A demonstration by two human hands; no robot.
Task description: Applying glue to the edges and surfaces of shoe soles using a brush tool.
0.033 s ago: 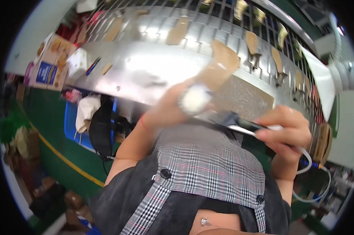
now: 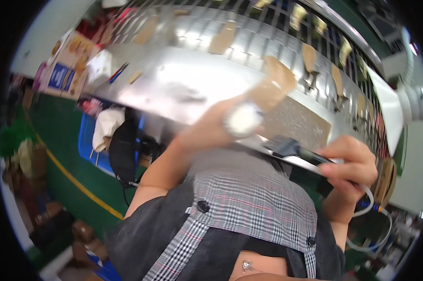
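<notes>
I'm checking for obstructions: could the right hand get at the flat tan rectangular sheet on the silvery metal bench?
Probably yes: the right hand is close to the sheet, whose right end looks uncovered, though its grip on the black-handled tool with a dark grey head might need freeing first.

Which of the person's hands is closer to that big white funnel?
Right. The right hand is below and left of the white funnel in the picture; the left hand is farther left.
</notes>
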